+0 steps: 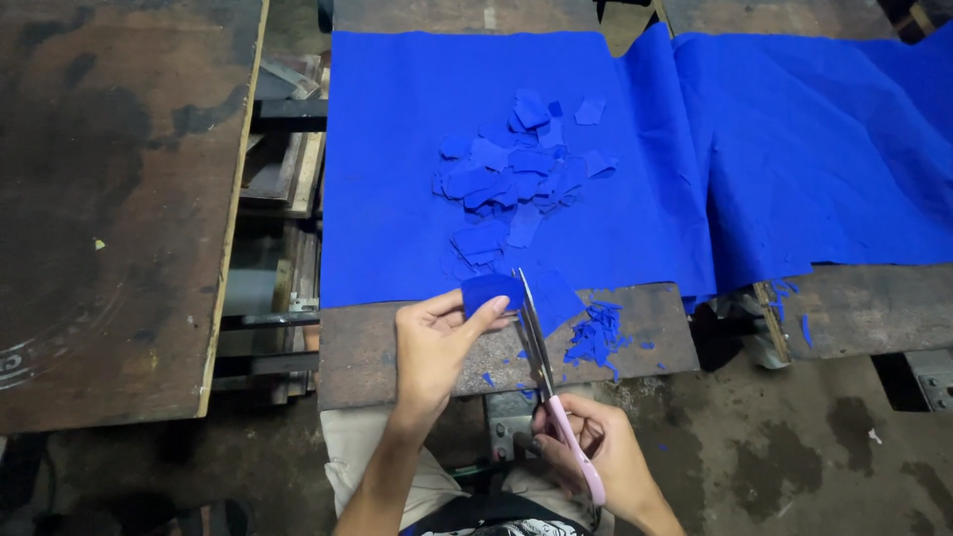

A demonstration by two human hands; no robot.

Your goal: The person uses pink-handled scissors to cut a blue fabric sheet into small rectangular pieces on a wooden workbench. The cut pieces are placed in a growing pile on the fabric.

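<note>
At lower centre of the frame, the left hand (434, 342) pinches a small blue cloth piece (490, 292) at the desk (397, 357) edge; the right hand (596, 452) grips pink-handled scissors (544, 365), blades touching it.

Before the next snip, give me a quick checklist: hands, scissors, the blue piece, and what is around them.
1. Left hand has a grip on the small folded blue fabric piece, thumb and fingers pinching it: ok.
2. Right hand in the pink handles of the metal-bladed scissors: ok.
3. Blades at the piece's right edge: ok; whether they are open, cannot tell.
4. Left fingertips clear of the blades: cannot tell, they are close.
5. Pile of cut blue pieces lies apart on the large blue cloth sheet: ok.
6. Blue trimmings litter the dark wooden table edge: not ok.
</note>
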